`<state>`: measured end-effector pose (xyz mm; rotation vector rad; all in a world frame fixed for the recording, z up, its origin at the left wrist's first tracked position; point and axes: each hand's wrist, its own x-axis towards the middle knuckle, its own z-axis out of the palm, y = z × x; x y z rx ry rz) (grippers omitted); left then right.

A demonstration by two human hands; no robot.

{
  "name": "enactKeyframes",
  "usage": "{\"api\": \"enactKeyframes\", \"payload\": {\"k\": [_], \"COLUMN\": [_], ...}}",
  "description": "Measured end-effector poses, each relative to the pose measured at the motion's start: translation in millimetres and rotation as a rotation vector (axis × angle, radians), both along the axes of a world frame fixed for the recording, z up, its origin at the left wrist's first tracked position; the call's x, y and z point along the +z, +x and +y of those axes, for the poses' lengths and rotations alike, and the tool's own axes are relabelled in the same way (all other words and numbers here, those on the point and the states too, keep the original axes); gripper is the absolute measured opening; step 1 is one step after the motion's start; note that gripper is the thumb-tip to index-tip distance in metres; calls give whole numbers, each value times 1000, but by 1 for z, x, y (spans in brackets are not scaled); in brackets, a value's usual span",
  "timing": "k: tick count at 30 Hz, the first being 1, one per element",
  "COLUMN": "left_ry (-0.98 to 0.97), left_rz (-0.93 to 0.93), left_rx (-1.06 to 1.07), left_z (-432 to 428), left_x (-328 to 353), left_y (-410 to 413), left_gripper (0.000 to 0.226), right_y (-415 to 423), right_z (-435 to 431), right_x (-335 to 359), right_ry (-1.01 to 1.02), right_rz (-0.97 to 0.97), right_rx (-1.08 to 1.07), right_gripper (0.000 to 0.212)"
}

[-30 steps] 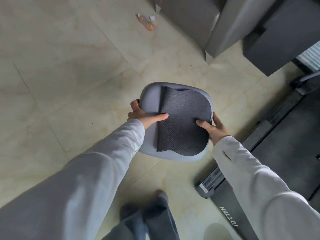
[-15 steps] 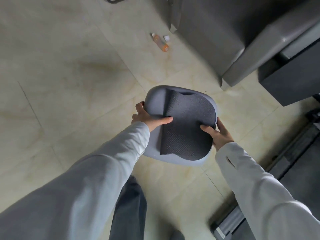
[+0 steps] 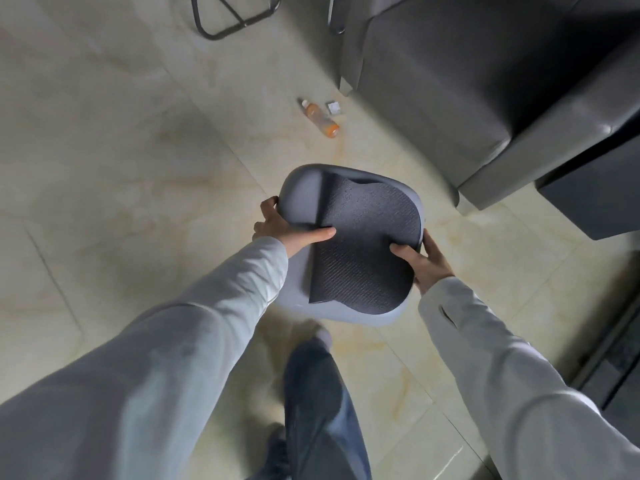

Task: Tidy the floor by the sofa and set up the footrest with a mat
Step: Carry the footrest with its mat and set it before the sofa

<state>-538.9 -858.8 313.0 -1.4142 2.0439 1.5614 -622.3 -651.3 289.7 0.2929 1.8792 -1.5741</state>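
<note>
- The person is carrying the footrest (image 3: 301, 199) above the floor (image 3: 104, 168), short of the sofa (image 3: 467, 98) and toward its near corner; it is held in the air, touching nothing but the hands.
- The mat (image 3: 367, 244) is lying on top of the footrest, covering the part nearer the sofa and leaving a bare grey strip on the far side.
- The left hand (image 3: 287, 228) is wrapping the footrest's rim on the side away from the sofa, with its thumb pressing flat on the mat's straight edge.
- The right hand (image 3: 424, 259) is clamping the rim nearest the person on the sofa side, thumb lying on the mat; its other fingers are going under the rim, so how firmly they are gripping is hard to tell.
- An orange bottle (image 3: 320, 117) and a small white scrap (image 3: 333, 107) are lying on the floor just off the sofa's front, beyond the footrest, so the tidying looks not yet done.
- Likely risk: the mat appears to be pinned only by the two thumbs, so tilting the footrest while lowering it could let the mat slide off.
- Another: setting the footrest down by the sofa without looking could land it on the bottle, leaving it rocking.
- The person's leg (image 3: 318, 393) is directly beneath, so a loosened grip could drop the footrest onto the foot.
</note>
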Motion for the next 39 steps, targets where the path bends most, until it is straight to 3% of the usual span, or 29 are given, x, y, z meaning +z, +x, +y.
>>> {"api": "enactKeyframes", "payload": {"k": [3, 9, 14, 18, 20, 25, 29, 39], "left_ry": [-13, -14, -8, 2, 8, 20, 11, 15], "left_rz": [-18, -55, -54, -53, -54, -84, -103, -127], "left_rx": [3, -2, -39, -86, -116, -209, -290, -516], "left_z": [-19, -55, -90, -120, -136, -178, -209, -218], "left_x": [-4, -7, -8, -17, -25, -42, -46, -63], "left_y": [-41, -105, -159, -207, -230, -283, -320, -404], "left_gripper": [110, 112, 112, 109, 109, 107, 106, 109], "right_y": [-40, -104, -150, -187, -204, -239, -259, -294], "right_z": [-21, -57, -88, -114, -128, -169, -194, -204], "right_x": [-7, -5, -4, -11, -17, -31, -41, -61], "right_ry": [-27, 1, 12, 5, 23, 64, 56, 55], "right_rz": [0, -55, -68, -52, -51, -100, -124, -176], "right_rx": [-24, -36, -48, -81, -118, -231, -326, -542], "right_gripper": [87, 95, 84, 43, 50, 94, 84, 81]}}
